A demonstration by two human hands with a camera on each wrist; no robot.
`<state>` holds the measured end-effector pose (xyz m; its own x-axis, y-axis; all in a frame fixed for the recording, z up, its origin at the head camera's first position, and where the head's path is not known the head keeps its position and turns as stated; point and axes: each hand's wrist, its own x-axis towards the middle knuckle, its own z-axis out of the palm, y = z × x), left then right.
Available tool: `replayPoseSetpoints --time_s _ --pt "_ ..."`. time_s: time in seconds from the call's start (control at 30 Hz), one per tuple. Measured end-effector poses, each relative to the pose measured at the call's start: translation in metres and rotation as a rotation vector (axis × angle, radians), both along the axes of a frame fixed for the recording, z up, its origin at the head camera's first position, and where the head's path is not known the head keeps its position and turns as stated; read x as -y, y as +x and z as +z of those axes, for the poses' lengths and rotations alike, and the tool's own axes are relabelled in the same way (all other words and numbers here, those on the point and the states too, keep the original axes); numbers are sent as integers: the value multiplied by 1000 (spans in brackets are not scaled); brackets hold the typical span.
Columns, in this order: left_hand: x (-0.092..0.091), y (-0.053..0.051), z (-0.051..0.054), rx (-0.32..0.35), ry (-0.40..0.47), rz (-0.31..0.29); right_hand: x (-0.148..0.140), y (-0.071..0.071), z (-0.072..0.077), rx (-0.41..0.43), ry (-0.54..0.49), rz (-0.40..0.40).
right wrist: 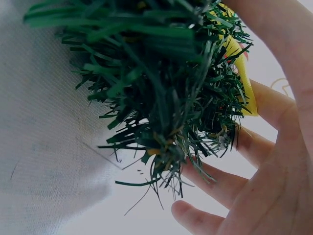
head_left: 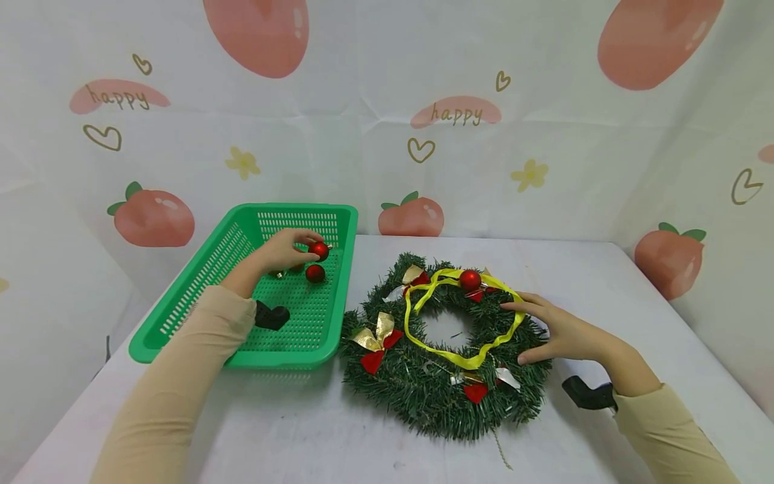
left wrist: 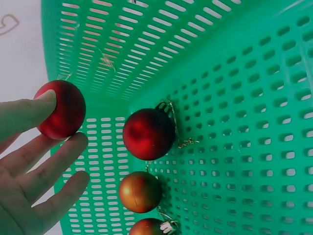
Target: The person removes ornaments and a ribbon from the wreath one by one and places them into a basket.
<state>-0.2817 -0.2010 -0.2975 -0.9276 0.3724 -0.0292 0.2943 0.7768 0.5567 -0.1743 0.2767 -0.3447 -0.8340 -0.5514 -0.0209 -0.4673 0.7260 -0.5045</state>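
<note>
Over the green basket (head_left: 290,359), the left hand (head_left: 281,252) pinches a red ball (head_left: 318,251) between thumb and fingers; the left wrist view shows this ball (left wrist: 67,109) too. More balls lie in the basket, a red one (left wrist: 148,134) and an orange-looking one (left wrist: 140,192) among them. The right hand (head_left: 571,334) rests at the right edge of the green wreath (head_left: 417,396), fingers spread and touching its strands. On the wreath are a yellow ribbon (head_left: 468,361), a red ball (head_left: 469,280) and several gold, red and white bows (head_left: 375,341).
A white table (head_left: 290,430) carries the basket at the left and the wreath right of it, close to the basket's side. A thin cord (head_left: 500,449) trails from the wreath's front. Behind stands a patterned cloth (head_left: 363,81).
</note>
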Motion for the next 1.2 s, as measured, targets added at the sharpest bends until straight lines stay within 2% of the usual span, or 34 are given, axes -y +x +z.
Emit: replayPoseSetpoints --time_s 0.23,0.47,0.73,1.0,1.2 --pt "1 -3 -4 -14 -20 -6 0 0 1 2 -1 3" --pt "0 -5 -6 -16 -42 17 1 1 1 5 1 4" --pt "1 -5 -3 -5 -56 31 1 0 2 -3 6 5" --pt "3 -3 1 15 -3 57 1 1 2 14 1 -1" --pt "-3 3 12 -11 85 58 1 1 2 16 -1 -3"
